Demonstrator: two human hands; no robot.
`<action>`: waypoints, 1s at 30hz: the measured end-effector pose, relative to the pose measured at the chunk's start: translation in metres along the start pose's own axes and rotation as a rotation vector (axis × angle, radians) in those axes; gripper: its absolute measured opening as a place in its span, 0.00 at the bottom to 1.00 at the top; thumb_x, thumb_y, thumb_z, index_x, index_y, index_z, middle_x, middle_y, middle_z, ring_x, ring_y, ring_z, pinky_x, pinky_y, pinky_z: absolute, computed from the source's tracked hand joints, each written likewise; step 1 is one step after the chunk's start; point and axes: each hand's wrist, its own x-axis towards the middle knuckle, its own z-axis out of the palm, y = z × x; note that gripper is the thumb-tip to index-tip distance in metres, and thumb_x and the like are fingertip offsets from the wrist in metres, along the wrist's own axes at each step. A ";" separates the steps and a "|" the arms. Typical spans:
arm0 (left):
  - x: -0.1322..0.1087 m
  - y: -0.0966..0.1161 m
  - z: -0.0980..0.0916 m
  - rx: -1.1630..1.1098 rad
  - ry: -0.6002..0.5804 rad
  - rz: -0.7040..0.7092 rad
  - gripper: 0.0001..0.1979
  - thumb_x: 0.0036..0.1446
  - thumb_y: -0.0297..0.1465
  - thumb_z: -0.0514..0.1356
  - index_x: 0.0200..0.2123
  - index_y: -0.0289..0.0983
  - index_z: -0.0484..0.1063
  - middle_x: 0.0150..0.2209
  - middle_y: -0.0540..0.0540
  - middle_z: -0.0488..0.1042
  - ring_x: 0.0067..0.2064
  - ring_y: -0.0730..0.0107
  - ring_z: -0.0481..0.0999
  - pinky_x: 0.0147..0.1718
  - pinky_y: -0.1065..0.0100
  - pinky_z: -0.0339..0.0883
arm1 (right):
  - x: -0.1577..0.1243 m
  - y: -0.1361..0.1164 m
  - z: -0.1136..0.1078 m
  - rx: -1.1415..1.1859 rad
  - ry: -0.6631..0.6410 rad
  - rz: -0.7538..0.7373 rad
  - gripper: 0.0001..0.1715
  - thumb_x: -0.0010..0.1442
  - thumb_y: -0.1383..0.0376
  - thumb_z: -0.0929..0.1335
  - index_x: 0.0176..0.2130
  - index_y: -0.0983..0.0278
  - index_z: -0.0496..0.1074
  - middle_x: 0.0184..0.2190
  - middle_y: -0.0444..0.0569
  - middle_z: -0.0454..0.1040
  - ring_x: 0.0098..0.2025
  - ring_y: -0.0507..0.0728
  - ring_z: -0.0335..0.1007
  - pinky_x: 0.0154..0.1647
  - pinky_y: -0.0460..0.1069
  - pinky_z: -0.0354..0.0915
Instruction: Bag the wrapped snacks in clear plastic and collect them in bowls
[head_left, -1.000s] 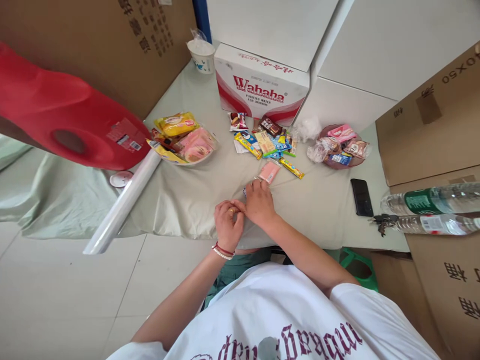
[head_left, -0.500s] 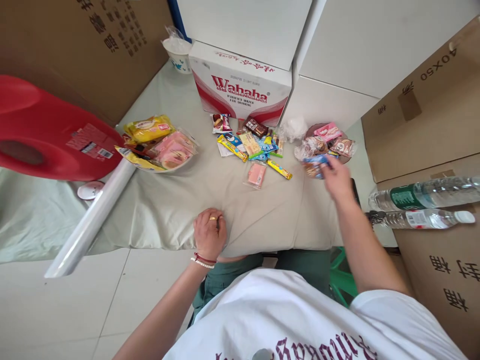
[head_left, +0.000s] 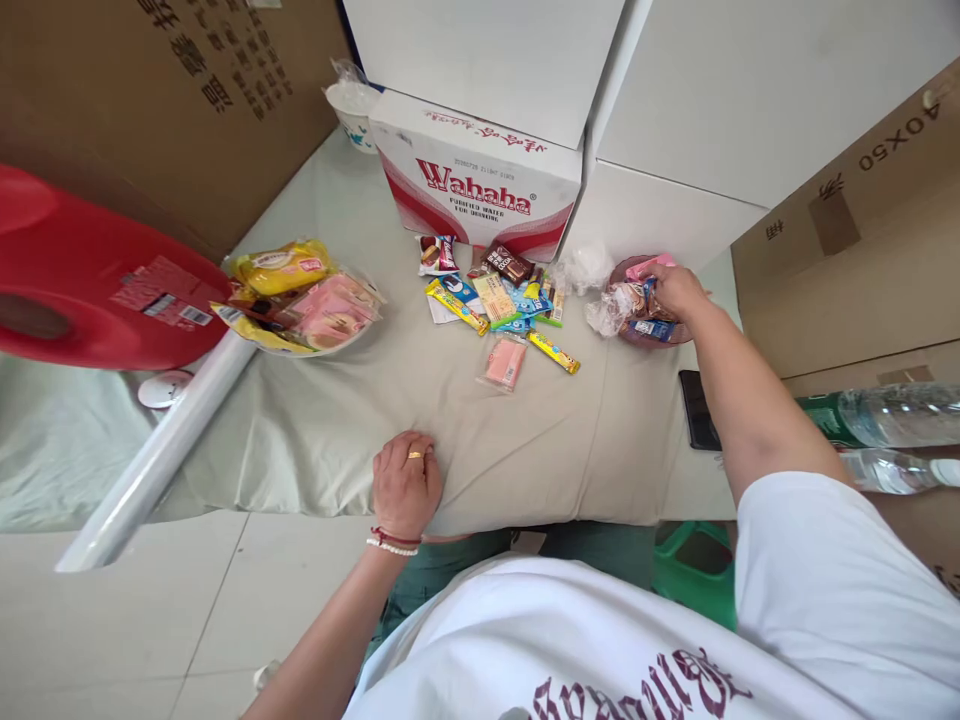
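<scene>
A: Where is the right hand (head_left: 677,290)?

B: Out at about 1 o'clock from the person's chest, over the pink dish (head_left: 628,268) of wrapped snacks. Its fingers are curled down onto a small wrapped snack (head_left: 651,292) lying in the dish. I cannot tell whether they actually pinch it or only touch it.

A: And the left hand (head_left: 406,482)?

B: At roughly 11 o'clock, close to the body, resting on the pale green cloth (head_left: 337,420) near its front edge. The fingers are folded under in a loose fist, holding nothing, with a gold ring showing.

A: What lies between the 2 hands?

B: A pink packet (head_left: 504,362) alone on the cloth, and at 12 o'clock beyond it a loose pile of small snack bars (head_left: 495,295), just in front of the Wahaha box (head_left: 480,180).

A: Anything else near the dish?

B: A crumpled clear wrapper (head_left: 589,265) at its 10 o'clock, and a black phone (head_left: 694,410) at its 5 o'clock, partly hidden under the right forearm.
</scene>
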 end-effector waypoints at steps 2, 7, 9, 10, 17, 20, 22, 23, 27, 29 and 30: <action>0.000 0.000 0.000 0.009 0.014 0.024 0.09 0.66 0.26 0.55 0.42 0.37 0.76 0.45 0.37 0.79 0.50 0.53 0.76 0.50 0.56 0.64 | -0.004 0.005 0.003 -0.072 0.001 -0.016 0.24 0.65 0.70 0.65 0.58 0.67 0.78 0.54 0.62 0.76 0.57 0.65 0.64 0.57 0.59 0.60; -0.001 0.000 0.000 0.024 0.036 0.063 0.08 0.66 0.25 0.56 0.42 0.37 0.75 0.45 0.38 0.79 0.50 0.53 0.76 0.48 0.56 0.65 | -0.012 -0.001 -0.008 -0.168 0.149 -0.061 0.24 0.70 0.70 0.58 0.57 0.71 0.74 0.58 0.66 0.69 0.60 0.68 0.57 0.60 0.63 0.55; -0.001 0.000 0.000 0.020 0.037 0.065 0.08 0.65 0.25 0.56 0.42 0.37 0.75 0.44 0.38 0.79 0.50 0.53 0.76 0.48 0.56 0.65 | -0.017 -0.018 -0.011 -0.156 0.260 -0.064 0.25 0.73 0.65 0.56 0.56 0.73 0.74 0.55 0.66 0.71 0.58 0.68 0.58 0.61 0.63 0.55; -0.001 0.001 0.000 0.012 0.038 0.062 0.08 0.65 0.25 0.56 0.42 0.38 0.76 0.44 0.38 0.79 0.49 0.53 0.76 0.48 0.56 0.65 | -0.022 -0.029 -0.011 -0.156 0.296 -0.078 0.25 0.74 0.62 0.56 0.56 0.72 0.74 0.53 0.66 0.71 0.58 0.68 0.59 0.61 0.64 0.56; -0.004 -0.001 -0.001 -0.187 0.153 0.028 0.09 0.64 0.23 0.57 0.44 0.38 0.75 0.44 0.39 0.76 0.51 0.55 0.75 0.52 0.54 0.70 | -0.092 -0.102 0.011 -0.052 0.093 -0.214 0.17 0.69 0.60 0.63 0.40 0.66 0.78 0.41 0.62 0.75 0.54 0.71 0.64 0.58 0.67 0.60; -0.005 0.006 -0.006 -0.366 0.157 -0.017 0.10 0.66 0.26 0.58 0.49 0.39 0.73 0.46 0.40 0.73 0.50 0.57 0.74 0.51 0.55 0.72 | -0.144 -0.133 0.020 0.371 0.120 -0.222 0.15 0.69 0.56 0.65 0.41 0.62 0.77 0.43 0.57 0.75 0.50 0.65 0.68 0.55 0.62 0.65; -0.001 0.019 -0.011 -0.530 0.091 -0.043 0.16 0.67 0.31 0.60 0.57 0.40 0.69 0.51 0.38 0.71 0.52 0.58 0.74 0.50 0.56 0.73 | -0.182 -0.155 0.025 0.735 0.049 -0.128 0.15 0.67 0.51 0.68 0.42 0.59 0.75 0.43 0.52 0.75 0.46 0.61 0.71 0.50 0.57 0.68; 0.002 0.027 -0.012 -0.620 0.047 -0.037 0.23 0.66 0.35 0.63 0.62 0.40 0.65 0.55 0.37 0.70 0.56 0.57 0.73 0.52 0.55 0.74 | -0.200 -0.165 0.027 0.898 -0.030 -0.063 0.16 0.66 0.49 0.70 0.42 0.59 0.74 0.42 0.50 0.76 0.43 0.59 0.72 0.46 0.54 0.69; 0.023 0.060 -0.010 -0.903 -0.159 0.063 0.53 0.51 0.52 0.73 0.72 0.40 0.55 0.71 0.30 0.56 0.72 0.42 0.58 0.67 0.43 0.61 | -0.254 -0.203 0.027 1.253 -0.419 0.080 0.22 0.62 0.44 0.73 0.38 0.59 0.73 0.30 0.45 0.75 0.32 0.55 0.70 0.37 0.50 0.68; 0.031 0.070 -0.007 -1.036 -0.328 0.020 0.50 0.48 0.54 0.73 0.69 0.38 0.63 0.68 0.31 0.64 0.67 0.41 0.66 0.66 0.44 0.62 | -0.265 -0.214 0.024 1.303 -0.508 0.102 0.23 0.60 0.44 0.75 0.38 0.59 0.74 0.30 0.45 0.75 0.32 0.54 0.70 0.36 0.50 0.68; 0.033 0.072 -0.006 -1.115 -0.419 -0.041 0.43 0.51 0.55 0.72 0.64 0.37 0.70 0.62 0.33 0.71 0.61 0.45 0.72 0.62 0.46 0.66 | -0.267 -0.216 0.022 1.316 -0.523 0.123 0.23 0.59 0.44 0.75 0.38 0.59 0.74 0.30 0.45 0.75 0.32 0.54 0.71 0.36 0.50 0.69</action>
